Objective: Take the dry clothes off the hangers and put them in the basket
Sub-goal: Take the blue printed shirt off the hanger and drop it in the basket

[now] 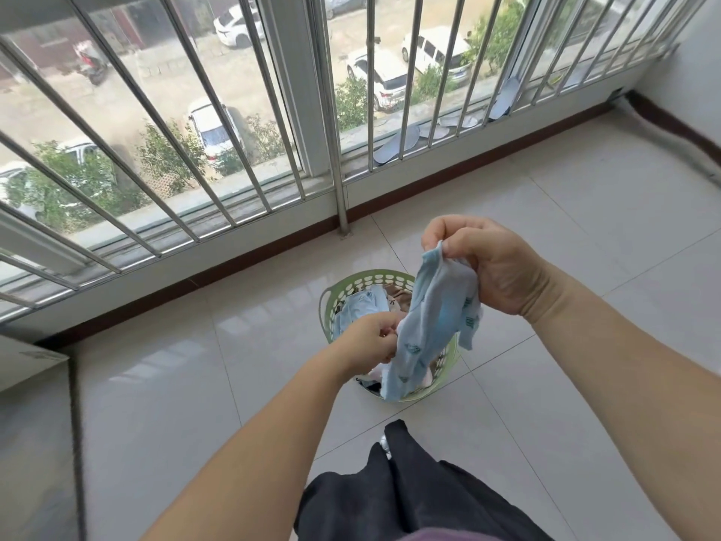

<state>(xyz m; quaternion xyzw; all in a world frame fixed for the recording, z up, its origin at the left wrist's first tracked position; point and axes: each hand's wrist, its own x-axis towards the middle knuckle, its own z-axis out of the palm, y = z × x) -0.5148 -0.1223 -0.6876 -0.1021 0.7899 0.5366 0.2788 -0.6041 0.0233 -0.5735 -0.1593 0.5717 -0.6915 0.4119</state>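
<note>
A small light blue garment (433, 326) with a dark print hangs between my hands, above the basket. My right hand (487, 263) pinches its upper edge. My left hand (370, 337) grips its lower left side. Below them a round green plastic basket (353, 285) with a perforated wall stands on the floor tiles. Several clothes lie in it, among them a light blue piece (361, 306) and a brown one (402, 296). No hanger is in view.
A barred window (234, 150) runs along the far side, with grey insoles (394, 144) on its sill. A white box edge (31, 365) sits at the left. My dark trousers (409, 493) fill the bottom. Glossy tiles surround the basket.
</note>
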